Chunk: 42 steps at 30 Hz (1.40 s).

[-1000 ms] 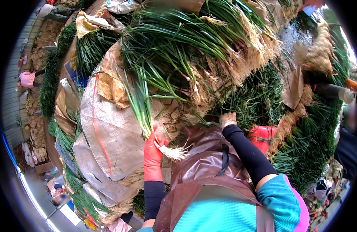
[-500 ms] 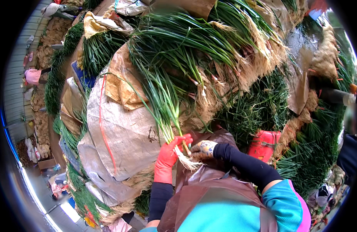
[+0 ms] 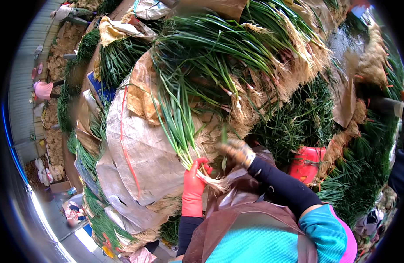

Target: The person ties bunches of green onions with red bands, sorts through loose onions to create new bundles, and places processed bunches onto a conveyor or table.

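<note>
In a red rubber glove, my left hand (image 3: 194,176) is closed round the lower white stems of a small bunch of scallions (image 3: 181,125). Their green leaves point up and away, and the pale roots (image 3: 215,183) stick out on the near side of my fist. My right hand (image 3: 239,153), in a patterned glove, is just right of the bunch and apart from it. Motion smears its fingers; a blurred green strip shows by the fingertips, and I cannot tell if they grip it. A large heap of scallions (image 3: 237,48) with stringy roots lies beyond both hands.
Pale woven sheeting (image 3: 145,166) covers the area left of my hands, with a brown paper piece (image 3: 143,94) on it. Loose green leaves (image 3: 298,109) pile up to the right, near a red plastic object (image 3: 306,164). A person in pink (image 3: 43,90) is far left.
My right hand has moved up and away from the stems and is blurred. The left hand still holds the bunch, now shifted slightly right in the picture.
</note>
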### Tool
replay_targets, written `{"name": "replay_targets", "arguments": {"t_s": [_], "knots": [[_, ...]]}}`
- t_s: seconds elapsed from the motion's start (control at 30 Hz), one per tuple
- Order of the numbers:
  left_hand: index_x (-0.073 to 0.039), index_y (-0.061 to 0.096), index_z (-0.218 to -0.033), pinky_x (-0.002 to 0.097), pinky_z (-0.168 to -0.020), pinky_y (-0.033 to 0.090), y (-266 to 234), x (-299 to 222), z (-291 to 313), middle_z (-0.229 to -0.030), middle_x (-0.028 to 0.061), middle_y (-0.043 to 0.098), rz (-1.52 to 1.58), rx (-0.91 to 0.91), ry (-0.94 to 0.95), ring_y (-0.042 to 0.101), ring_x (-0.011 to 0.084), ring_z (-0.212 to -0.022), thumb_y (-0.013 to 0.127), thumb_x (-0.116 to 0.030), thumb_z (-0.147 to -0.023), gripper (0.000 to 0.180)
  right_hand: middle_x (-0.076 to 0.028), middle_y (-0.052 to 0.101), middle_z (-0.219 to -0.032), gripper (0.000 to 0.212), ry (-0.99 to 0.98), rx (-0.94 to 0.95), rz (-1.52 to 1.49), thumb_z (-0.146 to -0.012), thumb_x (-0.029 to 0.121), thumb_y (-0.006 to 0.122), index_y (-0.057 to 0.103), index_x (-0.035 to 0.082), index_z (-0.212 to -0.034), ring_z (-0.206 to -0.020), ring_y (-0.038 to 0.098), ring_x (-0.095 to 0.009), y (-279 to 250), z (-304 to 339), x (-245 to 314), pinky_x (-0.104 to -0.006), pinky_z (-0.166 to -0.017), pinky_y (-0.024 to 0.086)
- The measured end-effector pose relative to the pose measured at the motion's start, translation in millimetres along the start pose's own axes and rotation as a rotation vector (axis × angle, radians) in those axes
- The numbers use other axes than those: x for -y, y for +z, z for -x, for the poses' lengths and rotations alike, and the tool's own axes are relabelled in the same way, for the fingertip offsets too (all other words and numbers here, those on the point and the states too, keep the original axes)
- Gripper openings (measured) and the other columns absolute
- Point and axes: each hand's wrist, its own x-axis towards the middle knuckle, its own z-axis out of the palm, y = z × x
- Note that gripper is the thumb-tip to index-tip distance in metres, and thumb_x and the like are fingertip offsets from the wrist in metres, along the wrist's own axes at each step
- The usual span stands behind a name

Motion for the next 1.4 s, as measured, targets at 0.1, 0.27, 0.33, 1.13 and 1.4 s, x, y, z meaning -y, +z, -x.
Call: {"name": "replay_targets", "arguments": {"t_s": [0.1, 0.27, 0.33, 1.13, 1.4], "knots": [[-0.011, 0.05, -0.116, 0.0574, -0.09, 0.039, -8.8, 2.7, 8.4, -0.12, 0.0135, 0.05, 0.439, 0.334, -0.095, 0.054, 0.0301, -0.102, 0.039, -0.025, -0.093, 0.029, -0.01, 0.062, -0.075, 0.031, 0.255, 0.204, 0.41, -0.086, 0.029, 0.056, 0.059, -0.001, -0.092, -0.061, 0.06, -0.02, -18.2, -13.9, -10.9, -0.0322, -0.058, 0.048], [-0.032, 0.023, -0.137, 0.058, -0.091, 0.038, 11.8, 13.7, 36.0, -0.133, 0.0144, 0.04, 0.677, 0.457, -0.207, 0.053, 0.0335, -0.106, 0.043, -0.02, -0.091, 0.051, 0.003, 0.044, -0.057, 0.022, 0.82, 0.19, -0.938, -0.086, 0.03, 0.057, 0.052, 0.012, -0.074, -0.041, 0.034, -0.008, 44.1, -27.7, -25.4, -0.0225, -0.04, 0.027], [-0.022, 0.028, -0.136, 0.0529, -0.09, 0.041, 5.5, 25.0, 43.7, -0.124, 0.0165, 0.048, 0.562, 0.366, -0.24, 0.057, 0.0321, -0.1, 0.042, -0.02, -0.092, 0.046, 0.004, 0.043, -0.054, 0.023, 0.799, 0.201, -0.993, -0.086, 0.029, 0.059, 0.051, 0.012, -0.071, -0.041, 0.034, -0.007, 52.5, -34.0, -27.6, -0.0233, -0.039, 0.026], [-0.008, 0.057, -0.094, 0.0487, -0.097, 0.038, -16.9, -5.5, 11.1, -0.115, 0.0126, 0.053, 0.297, 0.145, 0.086, 0.052, 0.0283, -0.105, 0.053, -0.025, -0.088, 0.019, -0.016, 0.063, -0.088, 0.029, 0.223, 0.445, 0.452, -0.075, 0.034, 0.06, 0.066, 0.012, -0.093, -0.081, 0.061, -0.031, -41.8, -99.0, 52.9, -0.038, -0.074, 0.048], [-0.011, 0.05, -0.118, 0.0404, -0.072, 0.047, 1.1, -11.8, 21.7, -0.071, 0.005, 0.053, 0.31, 0.209, -0.062, 0.052, 0.0184, -0.059, 0.038, -0.04, -0.093, 0.04, -0.012, 0.055, -0.112, 0.056, -0.298, 0.016, 0.396, -0.072, 0.004, 0.055, 0.042, 0.01, -0.126, -0.088, 0.06, -0.03, 14.2, -60.0, 41.3, -0.0363, -0.071, 0.05]]}}
